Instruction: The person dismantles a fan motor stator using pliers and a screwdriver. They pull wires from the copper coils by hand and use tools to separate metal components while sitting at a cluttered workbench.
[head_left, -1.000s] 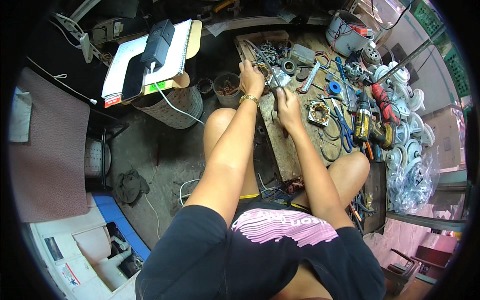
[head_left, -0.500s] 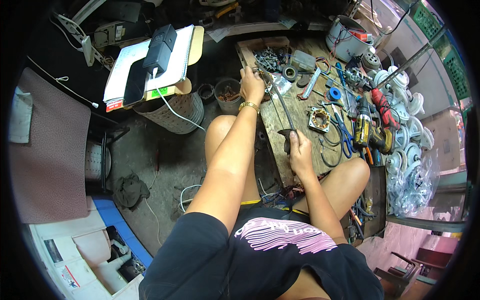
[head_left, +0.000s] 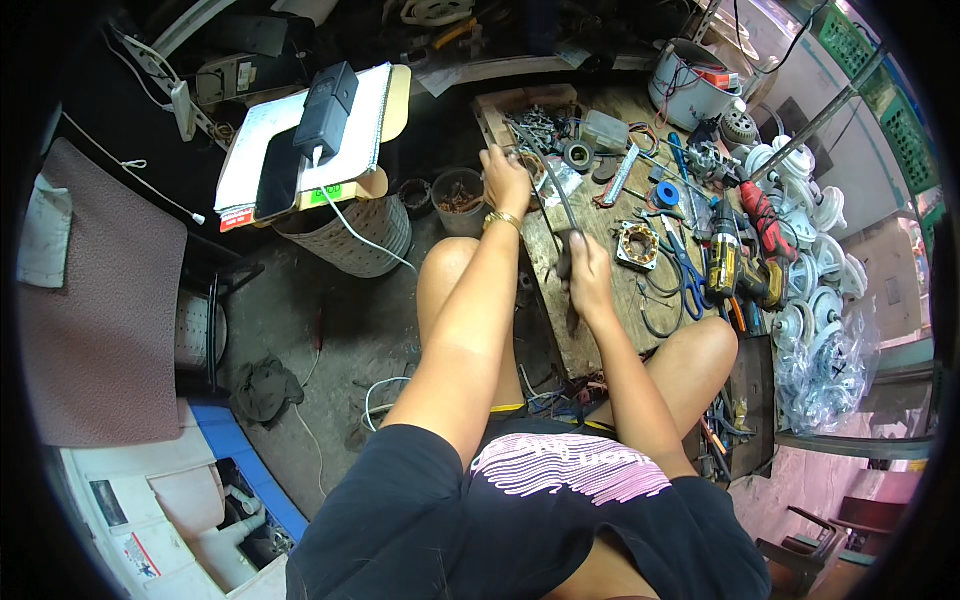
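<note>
My left hand [head_left: 507, 182], a gold watch on its wrist, is closed over the near left edge of the wooden workbench. Its fingers grip a ring-shaped motor part [head_left: 534, 166] with copper-coloured windings, partly hidden by the hand. My right hand [head_left: 590, 272] is wrapped round the dark grip of a long, thin, dark tool [head_left: 561, 195]. The tool's slim shaft slants up and left towards the ring-shaped part; whether it touches is unclear. Right of my right hand lies a second square motor stator [head_left: 637, 243] with copper windings, beside blue-handled scissors [head_left: 690, 285].
The wooden bench [head_left: 575, 330] carries screws [head_left: 548, 128], a blue tape roll [head_left: 665, 194], a yellow drill [head_left: 724, 255] and a red power tool [head_left: 765, 215]. White plastic wheels [head_left: 800, 270] pile up at right. Left of my left hand stand a bucket of scraps [head_left: 459, 190] and a woven basket [head_left: 355, 240].
My right hand has moved up and slightly left with the tool, whose grip is now closer to the left hand. My left hand stays nearly in place on the motor part.
</note>
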